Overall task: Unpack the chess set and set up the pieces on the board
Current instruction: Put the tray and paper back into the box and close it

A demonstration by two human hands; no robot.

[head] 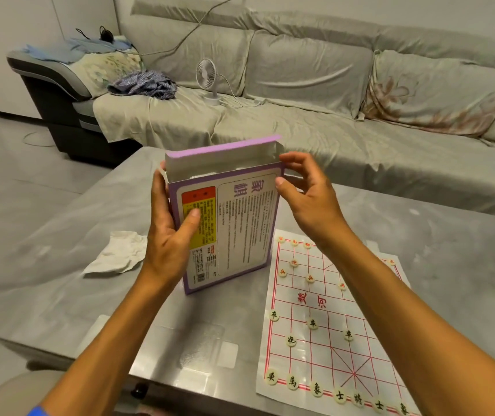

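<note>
Leftmost, a crumpled white tissue [117, 252] lies on the smooth grey worktop [45, 235], at nine o'clock from the upright purple cardboard box [228, 223]. Its left edge is gripped by the left hand [169, 232], while the right hand [306, 193] pinches the open top corner at two o'clock. Farther right, round cream pieces [312, 323] sit on the flat, red-lined paper board [327, 325].

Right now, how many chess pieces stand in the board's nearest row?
7 pieces show, spaced along the board edge from its near left corner rightward: one, two, three, four, five, six, seven. More may be cut off by the frame.
</note>
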